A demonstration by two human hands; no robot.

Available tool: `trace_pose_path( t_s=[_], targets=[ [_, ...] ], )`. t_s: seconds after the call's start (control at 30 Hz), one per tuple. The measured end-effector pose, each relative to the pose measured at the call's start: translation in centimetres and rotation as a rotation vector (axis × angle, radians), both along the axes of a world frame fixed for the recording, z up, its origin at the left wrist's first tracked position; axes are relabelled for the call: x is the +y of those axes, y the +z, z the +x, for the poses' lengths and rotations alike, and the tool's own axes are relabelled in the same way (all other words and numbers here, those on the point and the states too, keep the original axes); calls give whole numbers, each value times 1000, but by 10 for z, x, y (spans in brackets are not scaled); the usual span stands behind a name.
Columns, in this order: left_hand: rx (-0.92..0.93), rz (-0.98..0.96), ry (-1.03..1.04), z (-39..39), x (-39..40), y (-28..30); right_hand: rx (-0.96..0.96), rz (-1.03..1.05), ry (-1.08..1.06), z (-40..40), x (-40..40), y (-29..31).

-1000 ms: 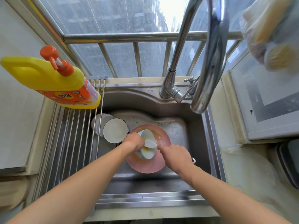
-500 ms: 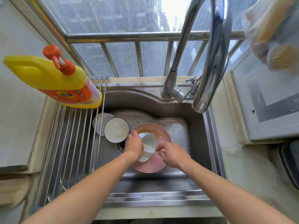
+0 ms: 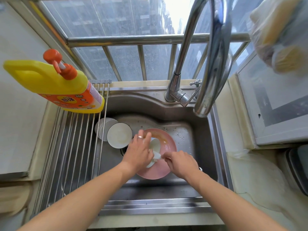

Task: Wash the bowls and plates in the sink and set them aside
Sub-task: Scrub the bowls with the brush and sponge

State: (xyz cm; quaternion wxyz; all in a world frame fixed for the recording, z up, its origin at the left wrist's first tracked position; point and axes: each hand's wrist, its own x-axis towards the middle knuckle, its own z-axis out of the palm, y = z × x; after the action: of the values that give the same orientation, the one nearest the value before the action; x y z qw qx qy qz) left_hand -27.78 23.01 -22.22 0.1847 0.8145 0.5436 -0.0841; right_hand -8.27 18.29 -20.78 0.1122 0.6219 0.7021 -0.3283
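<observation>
A pink plate (image 3: pixel 168 147) lies in the steel sink (image 3: pixel 200 147). Above it my left hand (image 3: pixel 139 152) grips a small white bowl (image 3: pixel 155 144) held on edge, its fingers spread over the bowl's back. My right hand (image 3: pixel 180 161) pinches a white cloth or sponge (image 3: pixel 157 156) against the bowl's lower rim. A white bowl with a dark rim (image 3: pixel 119 137) sits left of the plate, and a stack of white dishes (image 3: pixel 105 126) lies behind it, partly under the rack.
A roll-up steel rack (image 3: pixel 71 147) covers the sink's left part, with a yellow detergent bottle (image 3: pixel 55 85) standing on it. The tall faucet (image 3: pixel 211 64) arches over the sink's right side. A bag of sponges (image 3: pixel 280 35) hangs at upper right.
My left hand has turned the white bowl more on edge and its fingers have spread over the back. My right hand has slid lower with the cloth.
</observation>
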Motion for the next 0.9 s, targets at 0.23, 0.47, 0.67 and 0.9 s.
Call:
trace_pose_path(
  t_s=[0.23,0.47,0.67,0.9],
  targets=[
    [368,137,-930,-27,5,5,-3,-47,-21,8,12,-8],
    [420,111,-688,-16,13,15,131,-22,-248,10,10,-1],
    [-237,-451,299,-34,5,3,463,-33,-695,13,4,13],
    [-673,-687,895,-32,-17,4,623,-93,-783,-17,9,37]
  ],
)
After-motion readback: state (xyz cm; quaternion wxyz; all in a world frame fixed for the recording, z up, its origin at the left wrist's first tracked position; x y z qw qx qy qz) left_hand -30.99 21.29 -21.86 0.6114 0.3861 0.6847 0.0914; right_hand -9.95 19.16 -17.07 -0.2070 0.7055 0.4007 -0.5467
